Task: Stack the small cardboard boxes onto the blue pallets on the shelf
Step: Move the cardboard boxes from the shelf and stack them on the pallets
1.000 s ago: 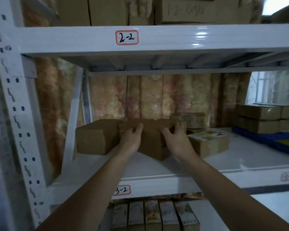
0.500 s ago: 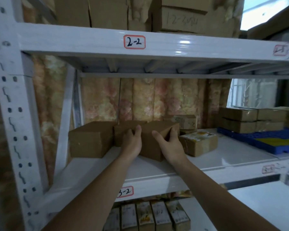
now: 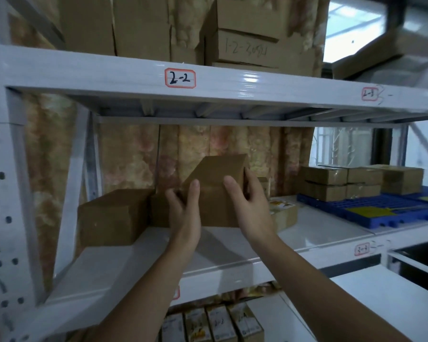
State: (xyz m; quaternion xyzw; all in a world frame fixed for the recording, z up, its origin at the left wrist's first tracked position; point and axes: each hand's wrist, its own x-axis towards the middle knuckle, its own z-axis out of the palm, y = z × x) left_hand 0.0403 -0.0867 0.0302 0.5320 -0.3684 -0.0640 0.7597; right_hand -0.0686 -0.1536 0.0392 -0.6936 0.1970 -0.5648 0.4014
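Observation:
A small plain cardboard box (image 3: 216,191) is held tilted above the white shelf (image 3: 232,245), gripped from both sides. My left hand (image 3: 184,213) clasps its left face and my right hand (image 3: 250,206) wraps its right side. Another brown box (image 3: 113,217) rests on the shelf to the left, and a third (image 3: 158,209) sits partly hidden behind my left hand. A labelled box (image 3: 283,213) lies behind my right hand. The blue pallet (image 3: 371,211) lies on the shelf at the right, carrying stacked small boxes (image 3: 361,180).
The upper shelf beam (image 3: 232,90), marked 2-2, hangs close above, loaded with large cartons (image 3: 257,35). A white perforated upright (image 3: 3,206) stands at the left. Small printed cartons (image 3: 213,324) fill the level below. A patterned curtain covers the back.
Both hands have lifted the box off the shelf and tipped it upward. The view has shifted right, bringing more of the blue pallet and its stacked boxes into sight.

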